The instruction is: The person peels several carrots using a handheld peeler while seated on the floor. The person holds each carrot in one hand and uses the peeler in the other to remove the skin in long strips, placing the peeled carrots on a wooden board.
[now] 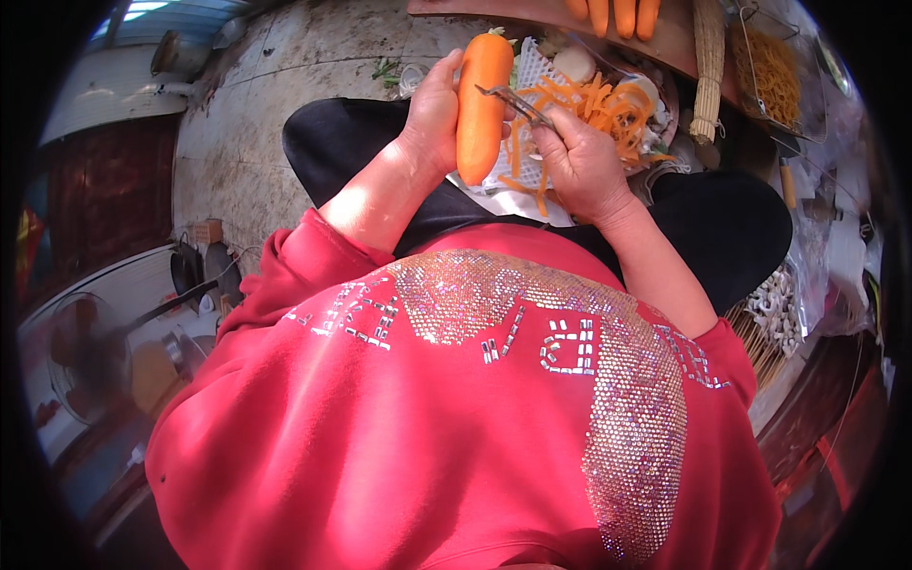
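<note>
My left hand (432,117) holds a large orange carrot (484,114) nearly upright in the picture, its stem end at the top. My right hand (586,164) grips a metal peeler (524,108), whose tip lies at or just over the carrot's right side; whether it touches cannot be told. Below and right of the peeler, long orange carrot peelings (609,107) lie heaped over a white mesh sheet (529,68) and pale vegetable scraps. Several more carrots (625,16) lie on a wooden board (659,51) at the top.
A bundled straw brush (707,78) lies across the board's right part, beside a wire basket (773,78) of orange shreds. A wooden-handled tool (786,182) and clear plastic bags (816,249) are at the right. Stained floor tiles (242,142) spread at the left, with pans (187,265) farther down.
</note>
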The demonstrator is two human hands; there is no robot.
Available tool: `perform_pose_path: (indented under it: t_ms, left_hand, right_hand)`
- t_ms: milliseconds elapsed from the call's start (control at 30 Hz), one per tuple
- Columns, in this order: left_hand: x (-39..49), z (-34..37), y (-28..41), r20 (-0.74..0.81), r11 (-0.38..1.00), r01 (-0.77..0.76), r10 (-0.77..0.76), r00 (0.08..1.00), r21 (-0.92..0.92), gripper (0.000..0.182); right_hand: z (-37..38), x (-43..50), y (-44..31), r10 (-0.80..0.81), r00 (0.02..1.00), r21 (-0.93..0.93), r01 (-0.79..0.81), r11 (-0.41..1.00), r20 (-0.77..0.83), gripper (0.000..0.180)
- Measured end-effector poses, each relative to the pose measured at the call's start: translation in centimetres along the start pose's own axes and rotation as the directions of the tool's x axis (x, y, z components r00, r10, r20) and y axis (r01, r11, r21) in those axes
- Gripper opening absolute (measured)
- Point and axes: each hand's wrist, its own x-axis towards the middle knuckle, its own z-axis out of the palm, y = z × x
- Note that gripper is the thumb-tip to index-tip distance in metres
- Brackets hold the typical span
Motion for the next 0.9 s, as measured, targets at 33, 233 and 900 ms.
perform_pose_path:
  t_ms: [33,233,900]
  left_hand:
    - [0.4,0.2,-0.2,-0.013,0.999,-0.021,0.021,1.000,-0.026,0.058]
    - [1.5,-0.5,-0.7,-0.053,0.996,-0.012,0.017,0.998,0.093,0.057]
    - [-1.2,0.6,-0.5,-0.003,0.991,0.082,-0.083,0.997,0.108,0.059]
  right_hand:
    - [0.2,-0.5,-0.9,-0.061,0.998,0.023,0.060,0.998,0.035,0.018]
    - [1.1,-1.5,-1.3,-0.219,0.975,-0.021,0.220,0.975,0.039,0.014]
    - [-1.2,1.7,2.9,0.238,0.967,-0.083,-0.245,0.966,-0.087,0.031]
